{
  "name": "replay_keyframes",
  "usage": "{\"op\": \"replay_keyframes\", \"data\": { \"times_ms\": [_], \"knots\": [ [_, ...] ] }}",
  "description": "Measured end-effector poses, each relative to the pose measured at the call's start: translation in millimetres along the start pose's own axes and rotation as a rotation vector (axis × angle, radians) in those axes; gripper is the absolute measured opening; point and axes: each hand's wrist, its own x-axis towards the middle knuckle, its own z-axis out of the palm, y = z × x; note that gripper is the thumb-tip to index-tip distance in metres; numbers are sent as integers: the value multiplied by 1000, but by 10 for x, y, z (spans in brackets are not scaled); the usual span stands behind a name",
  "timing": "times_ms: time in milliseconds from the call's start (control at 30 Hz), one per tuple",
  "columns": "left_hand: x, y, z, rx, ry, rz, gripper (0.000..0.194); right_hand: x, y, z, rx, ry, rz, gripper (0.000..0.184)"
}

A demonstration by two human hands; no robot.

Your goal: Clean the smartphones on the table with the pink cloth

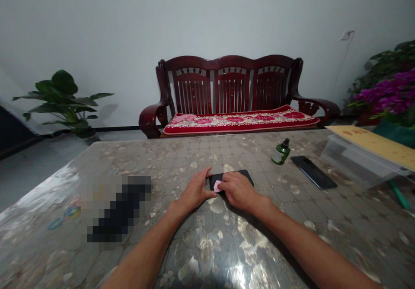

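Observation:
A black smartphone [247,176] lies flat on the table in front of me, turned sideways and partly covered by my hands. My left hand [195,188] grips its left end, thumb at the near edge and fingers at the far edge. Pinched in the fingers of my right hand [238,188] is a small pink cloth [217,186], pressed against the phone's upper face. Most of the phone's middle is hidden under the right hand.
To the right stand a green spray bottle [280,152] and a second dark phone [314,172]. Beyond them is a clear plastic box [359,161] under a yellow board [372,144]. Colourful bands [73,209] and a blurred dark patch [119,211] are at left. A wooden bench [231,86] stands behind.

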Motion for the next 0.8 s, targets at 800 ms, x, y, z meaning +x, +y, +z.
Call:
{"op": "replay_keyframes", "data": {
  "times_ms": [800],
  "knots": [
    [-21,215,-119,143,-91,12,55,-388,513,-318,-3,138,490,35]
  ]
}}
